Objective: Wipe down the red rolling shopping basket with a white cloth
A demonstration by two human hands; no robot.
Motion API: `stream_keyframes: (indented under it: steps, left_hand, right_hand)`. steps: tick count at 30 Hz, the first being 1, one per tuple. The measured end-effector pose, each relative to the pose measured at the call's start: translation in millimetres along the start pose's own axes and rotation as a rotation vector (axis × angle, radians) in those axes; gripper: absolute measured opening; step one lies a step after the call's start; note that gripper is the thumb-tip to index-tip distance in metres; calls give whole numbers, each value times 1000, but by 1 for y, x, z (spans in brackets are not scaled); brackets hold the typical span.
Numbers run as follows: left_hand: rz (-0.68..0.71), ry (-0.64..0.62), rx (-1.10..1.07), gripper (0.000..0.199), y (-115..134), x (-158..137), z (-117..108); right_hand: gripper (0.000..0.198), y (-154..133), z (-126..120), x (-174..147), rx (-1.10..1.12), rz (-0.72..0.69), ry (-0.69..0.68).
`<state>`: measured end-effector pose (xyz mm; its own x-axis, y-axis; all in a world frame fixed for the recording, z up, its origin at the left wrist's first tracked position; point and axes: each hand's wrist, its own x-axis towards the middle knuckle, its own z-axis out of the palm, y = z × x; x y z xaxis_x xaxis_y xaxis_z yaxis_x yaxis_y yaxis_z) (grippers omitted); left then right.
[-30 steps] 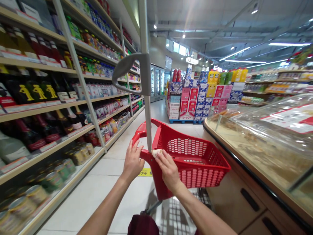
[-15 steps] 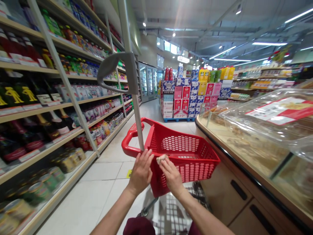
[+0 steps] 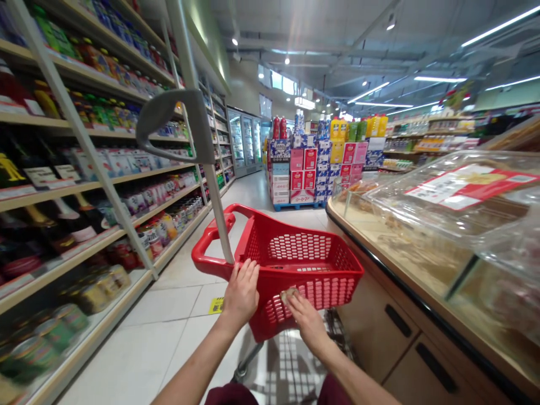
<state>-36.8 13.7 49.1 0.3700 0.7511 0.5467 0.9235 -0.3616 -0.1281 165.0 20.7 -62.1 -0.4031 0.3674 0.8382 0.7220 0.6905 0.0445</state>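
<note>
A red plastic shopping basket (image 3: 316,275) with perforated walls sits tilted in front of me, above its wheeled frame. My left hand (image 3: 241,292) lies at its near corner, fingers together and fingertips hooked over the rim, beside the metal pole (image 3: 219,214). A grey loop handle (image 3: 202,126) tops that pole. In my right hand (image 3: 306,318) is a small pale crumpled cloth (image 3: 288,296), pressed with the fingertips against the outside of the basket's near wall. My fingers cover part of the cloth.
Shelves of bottles and cans (image 3: 101,183) run along the left. A counter with a clear plastic cover (image 3: 422,197) stands close on the right. Stacked drink cartons (image 3: 297,169) rise ahead on a blue pallet. A yellow floor sticker (image 3: 216,305) lies on the tiles (image 3: 169,320).
My right hand has moved the cloth from the basket's rim down onto the perforated outer wall. My left hand stays at the same corner. The whole view has shifted slightly.
</note>
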Motion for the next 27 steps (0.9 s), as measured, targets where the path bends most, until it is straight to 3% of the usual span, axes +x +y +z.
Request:
stream_keyframes:
  steps: [4, 8, 11, 14, 19, 24, 27]
  left_hand:
    - [-66, 23, 15, 48, 16, 5, 1]
    - [55, -94, -29, 52, 41, 12, 14]
    - [101, -171, -23, 51, 49, 11, 25]
    - [95, -166, -15, 52, 49, 8, 30]
    - [98, -169, -22, 53, 61, 9, 32]
    - [113, -203, -38, 54, 70, 10, 36]
    - [107, -172, -36, 53, 73, 11, 39]
  right_hand:
    - [41, 6, -16, 0, 0, 121, 17]
    - [40, 18, -23, 8, -68, 145, 77]
    - [35, 19, -22, -12, -105, 80, 21]
    - [35, 21, -31, -26, -96, 54, -39]
    - [42, 36, -47, -29, -104, 211, 3]
    - [46, 37, -45, -73, -87, 252, -132]
    - [50, 43, -57, -74, -93, 304, -98]
